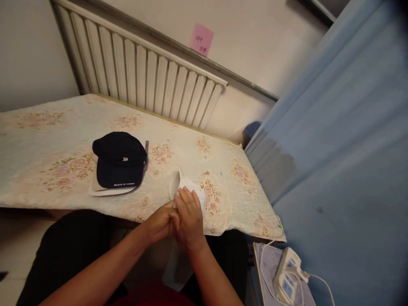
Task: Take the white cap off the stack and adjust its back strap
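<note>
A white cap (191,189) lies near the front edge of a floral-covered surface (47,140). My right hand (188,219) rests on top of it, fingers curled over the fabric. My left hand (161,225) presses against the right hand from the left, fingers closed at the cap's near edge; what they pinch is hidden. To the left a navy baseball cap (119,159) with small white lettering sits on top of a lighter cap (105,190).
A white radiator (143,72) runs along the wall behind, with a pink sticky note (201,39) above it. A blue curtain (344,140) hangs at the right. A white power strip (288,276) with a cable lies at the lower right.
</note>
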`<action>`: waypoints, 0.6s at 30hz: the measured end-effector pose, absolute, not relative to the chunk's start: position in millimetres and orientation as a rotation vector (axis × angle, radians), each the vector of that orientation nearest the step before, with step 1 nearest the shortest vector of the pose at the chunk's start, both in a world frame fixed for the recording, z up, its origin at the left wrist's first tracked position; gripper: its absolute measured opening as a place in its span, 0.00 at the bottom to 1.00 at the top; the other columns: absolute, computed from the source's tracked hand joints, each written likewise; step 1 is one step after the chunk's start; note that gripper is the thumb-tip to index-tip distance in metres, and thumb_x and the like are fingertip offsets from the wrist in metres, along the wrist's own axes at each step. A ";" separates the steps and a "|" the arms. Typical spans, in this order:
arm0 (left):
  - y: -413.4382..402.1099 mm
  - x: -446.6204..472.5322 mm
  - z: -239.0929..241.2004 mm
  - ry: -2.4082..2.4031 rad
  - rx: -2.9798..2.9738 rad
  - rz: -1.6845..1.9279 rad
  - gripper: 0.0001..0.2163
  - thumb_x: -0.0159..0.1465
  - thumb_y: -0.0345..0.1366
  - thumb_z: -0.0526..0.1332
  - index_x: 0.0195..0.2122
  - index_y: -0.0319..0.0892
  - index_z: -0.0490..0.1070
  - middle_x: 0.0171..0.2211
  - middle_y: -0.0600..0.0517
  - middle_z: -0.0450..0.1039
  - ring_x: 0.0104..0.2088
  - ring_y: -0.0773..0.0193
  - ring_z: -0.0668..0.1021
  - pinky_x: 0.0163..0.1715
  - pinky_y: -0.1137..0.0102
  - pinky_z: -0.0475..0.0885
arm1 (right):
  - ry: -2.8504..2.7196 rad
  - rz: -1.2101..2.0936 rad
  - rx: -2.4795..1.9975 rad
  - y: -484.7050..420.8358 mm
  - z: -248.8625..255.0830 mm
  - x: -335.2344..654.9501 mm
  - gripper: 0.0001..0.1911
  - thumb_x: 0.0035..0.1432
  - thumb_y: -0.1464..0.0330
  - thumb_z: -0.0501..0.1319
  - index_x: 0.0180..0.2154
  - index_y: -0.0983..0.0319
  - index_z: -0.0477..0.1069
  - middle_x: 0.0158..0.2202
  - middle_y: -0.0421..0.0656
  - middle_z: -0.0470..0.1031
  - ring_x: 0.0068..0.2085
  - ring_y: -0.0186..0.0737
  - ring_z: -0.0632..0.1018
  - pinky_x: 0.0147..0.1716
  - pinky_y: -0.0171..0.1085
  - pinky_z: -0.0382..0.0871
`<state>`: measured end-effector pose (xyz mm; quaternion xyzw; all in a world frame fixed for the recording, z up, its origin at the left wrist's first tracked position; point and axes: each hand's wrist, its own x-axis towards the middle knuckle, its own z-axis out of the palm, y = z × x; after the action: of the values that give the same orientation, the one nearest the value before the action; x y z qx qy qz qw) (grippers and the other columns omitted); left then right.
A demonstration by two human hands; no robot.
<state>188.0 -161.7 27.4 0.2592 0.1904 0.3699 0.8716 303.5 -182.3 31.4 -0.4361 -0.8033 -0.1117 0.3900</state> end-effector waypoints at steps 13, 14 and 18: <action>-167.3 189.3 21.8 0.482 0.531 0.775 0.29 0.52 0.22 0.59 0.56 0.44 0.66 0.33 0.50 0.79 0.29 0.61 0.79 0.29 0.70 0.71 | -1.950 -0.241 -1.310 -184.6 6.4 317.9 0.22 0.65 0.67 0.49 0.58 0.67 0.61 0.59 0.56 0.66 0.65 0.48 0.58 0.61 0.58 0.56; -166.2 189.0 23.0 0.507 0.490 0.769 0.25 0.54 0.26 0.60 0.55 0.41 0.68 0.31 0.49 0.79 0.29 0.60 0.79 0.29 0.69 0.72 | -1.960 -0.240 -1.298 -186.1 7.2 315.2 0.22 0.65 0.66 0.49 0.57 0.67 0.61 0.59 0.56 0.66 0.66 0.48 0.57 0.61 0.58 0.55; -158.4 189.2 25.5 0.552 0.329 0.777 0.15 0.60 0.37 0.60 0.47 0.36 0.73 0.30 0.48 0.80 0.32 0.57 0.81 0.33 0.68 0.74 | -2.048 -0.238 -1.258 -193.5 9.0 308.8 0.23 0.64 0.65 0.52 0.57 0.68 0.61 0.59 0.56 0.66 0.66 0.50 0.56 0.62 0.58 0.52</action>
<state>189.2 -158.4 25.5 0.1576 0.2644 0.3720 0.8757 308.8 -193.5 9.0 -0.4867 -0.7927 -0.0919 0.3554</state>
